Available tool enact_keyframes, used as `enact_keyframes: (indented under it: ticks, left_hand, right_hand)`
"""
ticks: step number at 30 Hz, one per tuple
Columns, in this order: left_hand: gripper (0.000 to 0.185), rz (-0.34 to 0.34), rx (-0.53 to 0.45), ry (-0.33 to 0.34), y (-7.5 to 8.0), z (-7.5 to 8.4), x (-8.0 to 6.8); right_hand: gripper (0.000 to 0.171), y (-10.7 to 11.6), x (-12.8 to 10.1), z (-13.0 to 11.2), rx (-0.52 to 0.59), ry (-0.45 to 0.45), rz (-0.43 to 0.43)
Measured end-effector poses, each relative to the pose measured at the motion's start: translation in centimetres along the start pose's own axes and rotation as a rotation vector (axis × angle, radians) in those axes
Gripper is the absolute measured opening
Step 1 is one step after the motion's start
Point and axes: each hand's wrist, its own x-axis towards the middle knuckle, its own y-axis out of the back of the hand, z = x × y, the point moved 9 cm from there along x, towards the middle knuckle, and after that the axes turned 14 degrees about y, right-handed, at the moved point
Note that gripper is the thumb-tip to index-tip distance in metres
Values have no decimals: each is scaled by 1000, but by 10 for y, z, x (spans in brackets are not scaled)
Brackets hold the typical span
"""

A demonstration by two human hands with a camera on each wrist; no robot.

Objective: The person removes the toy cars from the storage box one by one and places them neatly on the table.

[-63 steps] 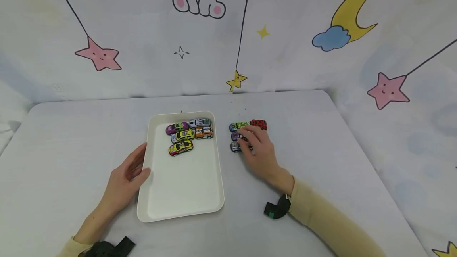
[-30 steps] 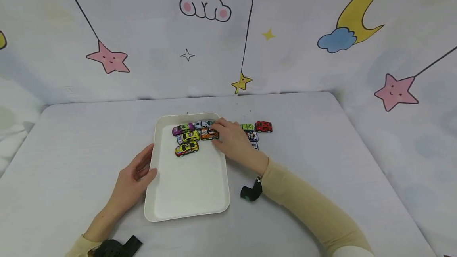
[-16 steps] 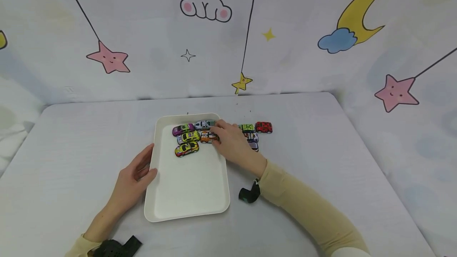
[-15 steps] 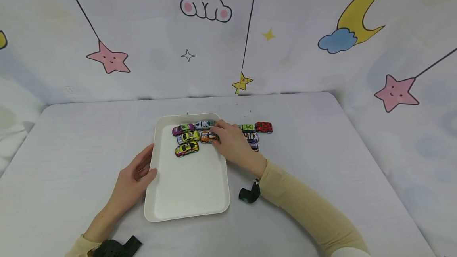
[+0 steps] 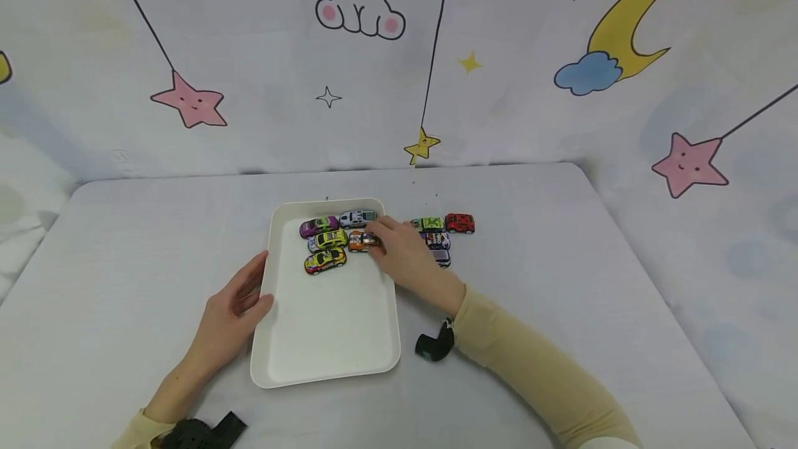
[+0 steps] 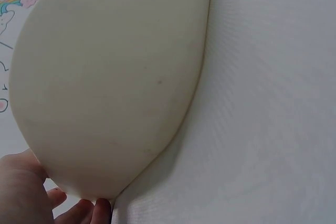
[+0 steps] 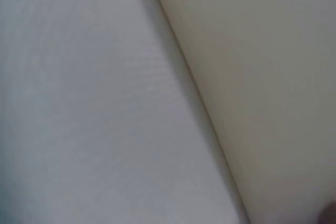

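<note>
Cars fill the far end of the white tray (image 5: pixel 324 338) in the head view: a purple car (image 5: pixel 316 226), a grey car (image 5: pixel 355 217), a lime car (image 5: pixel 328 239), a yellow car (image 5: pixel 324 260) and an orange car (image 5: pixel 359 242). Two seconds earlier the right hand (image 5: pixel 402 255) lay over the cluster on the worktop (image 5: pixel 561 296) to the right of the tray; it has since crossed the tray's right rim, and its curled fingertips now sit at the orange car, though whether they pinch that car or another hidden under them cannot be told. By the look of it one car is being set down among the five, so the tray's load is growing. A green car (image 5: pixel 427 224), a red car (image 5: pixel 460 222) and a striped car (image 5: pixel 439 255) are left outside, with one more half hidden by the hand. The left hand (image 5: pixel 233 307) has not shifted: thumb and relaxed fingers rest against the tray's left rim. In the left wrist view the tray's pale underside (image 6: pixel 105 82) fills the frame, fingertips (image 6: pixel 79 211) touching its lower edge. The right wrist view shows only a blurred tray wall (image 7: pixel 262 77) beside the worktop cloth (image 7: pixel 79 103), and no car.
</note>
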Motion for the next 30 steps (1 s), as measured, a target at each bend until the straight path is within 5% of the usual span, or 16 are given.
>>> enact_keyframes:
  ticks: [7,21,30]
  left_hand:
    - [66,0,3,-5,1,-1,0]
    - [64,-11,-36,-12,1,-3,-1]
    - [65,-9,-25,-2,-1,-6,0]
  right_hand:
    - [31,1,-5,-1,36,63,124]
    - [42,25,-37,-17,11,313,523]
    - [46,39,-63,-3,36,295,573]
